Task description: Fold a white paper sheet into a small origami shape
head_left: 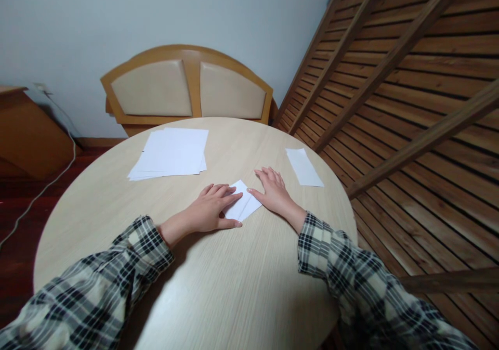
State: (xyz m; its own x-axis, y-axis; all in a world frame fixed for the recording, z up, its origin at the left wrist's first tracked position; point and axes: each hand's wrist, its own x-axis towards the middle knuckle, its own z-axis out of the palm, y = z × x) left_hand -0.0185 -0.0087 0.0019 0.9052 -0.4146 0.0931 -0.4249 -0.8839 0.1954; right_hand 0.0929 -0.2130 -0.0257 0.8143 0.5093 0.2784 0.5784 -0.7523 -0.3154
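Observation:
A small folded piece of white paper [245, 204] lies near the middle of the round light-wood table [218, 282]. My left hand [212, 209] rests flat on the paper's left part, fingers stretched out and pressing down on it. My right hand [275, 191] lies flat on the table at the paper's right edge, fingers spread, thumb touching the paper. Both arms wear checked sleeves.
A stack of white sheets [171, 153] sits at the table's far left. A folded white paper strip [304, 167] lies at the far right. A wooden chair [187, 87] stands behind the table. A slatted wooden frame [409, 79] leans at the right.

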